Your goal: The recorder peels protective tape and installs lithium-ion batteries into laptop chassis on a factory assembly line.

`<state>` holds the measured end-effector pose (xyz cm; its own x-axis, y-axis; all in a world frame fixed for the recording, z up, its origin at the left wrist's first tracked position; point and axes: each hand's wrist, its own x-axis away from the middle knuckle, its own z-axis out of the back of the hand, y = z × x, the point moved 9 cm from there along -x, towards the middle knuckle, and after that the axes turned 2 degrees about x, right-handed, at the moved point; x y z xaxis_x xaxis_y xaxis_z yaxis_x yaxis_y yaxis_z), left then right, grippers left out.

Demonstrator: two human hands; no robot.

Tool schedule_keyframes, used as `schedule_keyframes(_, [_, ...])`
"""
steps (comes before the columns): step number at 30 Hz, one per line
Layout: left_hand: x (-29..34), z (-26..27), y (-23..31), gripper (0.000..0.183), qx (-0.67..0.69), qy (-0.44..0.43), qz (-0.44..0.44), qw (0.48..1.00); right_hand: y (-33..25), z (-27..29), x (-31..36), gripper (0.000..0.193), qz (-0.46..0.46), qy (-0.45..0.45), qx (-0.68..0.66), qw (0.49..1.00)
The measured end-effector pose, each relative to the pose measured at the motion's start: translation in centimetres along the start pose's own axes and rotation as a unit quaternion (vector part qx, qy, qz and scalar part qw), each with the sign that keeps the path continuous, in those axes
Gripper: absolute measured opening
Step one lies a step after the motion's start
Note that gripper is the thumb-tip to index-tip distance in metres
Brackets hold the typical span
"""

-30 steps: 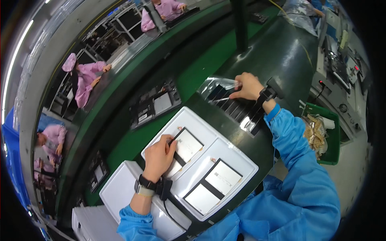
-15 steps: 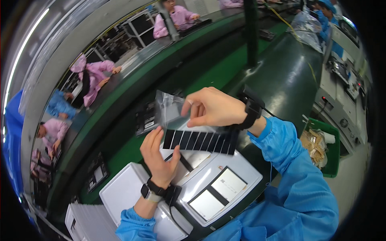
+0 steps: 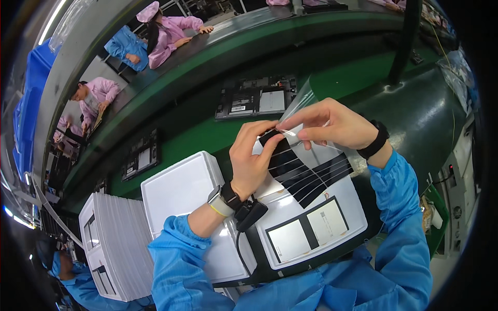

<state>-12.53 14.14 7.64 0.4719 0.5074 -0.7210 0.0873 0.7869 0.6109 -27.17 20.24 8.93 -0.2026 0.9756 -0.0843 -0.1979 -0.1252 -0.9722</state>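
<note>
My left hand (image 3: 250, 158) is closed at the upper left corner of a sheet of black strips (image 3: 301, 176), thumb and fingers pinching its edge. The sheet is divided by thin pale lines and hangs tilted over a white plastic tray (image 3: 358, 210). My right hand (image 3: 337, 124) is closed too, its thumb and forefinger on a clear film (image 3: 300, 101) that stands up from the same corner. The fingertips of both hands nearly meet there. In the tray below lie two flat white panels with black borders, one of them this near panel (image 3: 289, 241).
A stack of white trays (image 3: 127, 249) stands at the left, beside another white tray (image 3: 179, 181). Opened laptop bases, including this one (image 3: 259, 98), lie on the green conveyor (image 3: 192, 124). Co-workers in pink and blue sit across the line. A green bin (image 3: 441, 228) is at the right.
The view has shifted, and both hands have come together at the sheet's corner. The right hand now pinches the film. The black sheet has turned from nearly level to slanting down rightward.
</note>
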Motion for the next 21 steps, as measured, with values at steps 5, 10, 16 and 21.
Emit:
schedule_keyframes(5, [0.3,-0.1,-1.6,0.023,0.046,-0.004,0.054,0.997,1.1,0.1,-0.5,0.037,0.046,0.003,0.006,0.999])
schedule_keyframes(10, [0.6,-0.8,-3.7,0.021,0.154,-0.022,0.131,0.979,1.2,-0.1,-0.5,0.040,0.042,-0.029,0.079,0.996])
schedule_keyframes(16, [0.6,-1.2,-4.5,0.018,0.180,-0.032,0.155,0.971,1.1,0.1,-0.5,0.042,0.064,-0.009,0.158,0.985])
schedule_keyframes(21, [0.8,-1.1,-5.5,0.017,0.165,-0.040,0.198,0.965,1.6,0.4,-0.7,0.043,0.039,0.003,0.152,0.988])
